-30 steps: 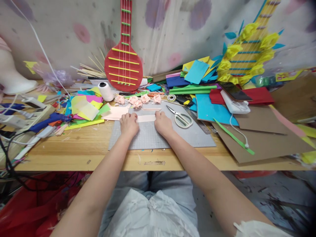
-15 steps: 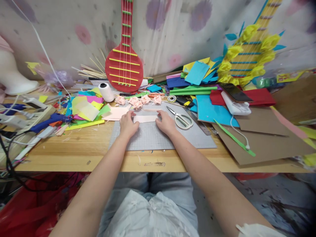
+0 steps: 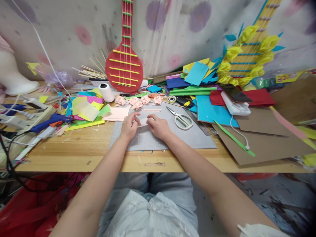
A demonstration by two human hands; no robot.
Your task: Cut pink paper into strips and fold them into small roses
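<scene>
My left hand [image 3: 129,124] and my right hand [image 3: 158,126] meet over the grey cutting mat [image 3: 192,138] on the wooden table. Both pinch a pale pink paper strip [image 3: 142,122], now folded short between the fingertips. Only a small part of the strip shows between the hands. Just beyond them lie a sheet of pale pink paper [image 3: 117,113] and a thin pink strip [image 3: 151,110]. Three pink paper roses [image 3: 137,101] sit at the mat's far edge.
Scissors [image 3: 181,119] and a metal ruler [image 3: 198,122] lie right of my hands. A blue glue gun [image 3: 50,119], power strip [image 3: 22,118] and cables crowd the left. Thread spool [image 3: 106,91], red paper guitar [image 3: 124,62], coloured paper piles, brown cardboard [image 3: 264,138] fill the back and right.
My hands have come together from the ends of the flat pink strip, and the strip is folded up short between them. My right hand moved left the most.
</scene>
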